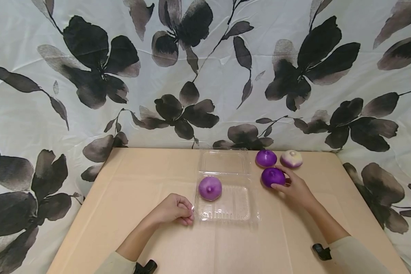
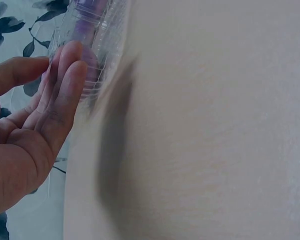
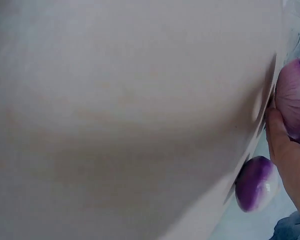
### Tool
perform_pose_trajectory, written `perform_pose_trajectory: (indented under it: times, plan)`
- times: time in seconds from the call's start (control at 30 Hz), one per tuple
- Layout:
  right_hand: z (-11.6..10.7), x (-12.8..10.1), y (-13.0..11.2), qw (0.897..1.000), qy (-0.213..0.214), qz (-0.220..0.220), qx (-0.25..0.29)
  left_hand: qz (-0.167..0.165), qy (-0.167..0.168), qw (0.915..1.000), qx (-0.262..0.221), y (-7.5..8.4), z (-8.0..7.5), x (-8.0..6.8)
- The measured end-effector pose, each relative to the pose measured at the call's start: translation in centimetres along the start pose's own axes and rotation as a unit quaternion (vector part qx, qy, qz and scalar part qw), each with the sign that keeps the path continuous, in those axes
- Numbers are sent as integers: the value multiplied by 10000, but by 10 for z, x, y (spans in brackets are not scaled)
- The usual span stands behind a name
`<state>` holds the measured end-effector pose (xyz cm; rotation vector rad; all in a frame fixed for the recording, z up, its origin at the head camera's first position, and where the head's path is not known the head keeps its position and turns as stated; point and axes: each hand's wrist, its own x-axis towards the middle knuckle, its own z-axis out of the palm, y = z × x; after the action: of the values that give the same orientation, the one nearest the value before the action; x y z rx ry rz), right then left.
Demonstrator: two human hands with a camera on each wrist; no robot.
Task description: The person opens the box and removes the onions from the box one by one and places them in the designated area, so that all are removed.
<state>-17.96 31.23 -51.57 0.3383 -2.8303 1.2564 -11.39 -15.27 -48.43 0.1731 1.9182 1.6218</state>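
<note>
Nearest me, the left hand (image 1: 176, 210) pinches the left edge of the clear container (image 1: 234, 203) between thumb and curled fingers; a hard tug could skew that light-looking plastic and set the onion inside (image 1: 210, 188) rolling. To the container's right, the right hand (image 1: 297, 189) curls fingers and thumb around a purple onion (image 1: 273, 177); its smooth, round skin could slip from that grip. Just beyond sit another purple onion (image 1: 266, 158) and a paler one (image 1: 291, 158), which a careless knuckle could nudge toward the table's (image 1: 150, 167) far edge.
</note>
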Motion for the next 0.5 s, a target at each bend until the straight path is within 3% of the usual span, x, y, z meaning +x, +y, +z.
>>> perform_pose_trajectory:
  times: [0.5]
  plan:
    - [5,12,5,9994,-73,338,4,23,86,10000,-30,2,2,4]
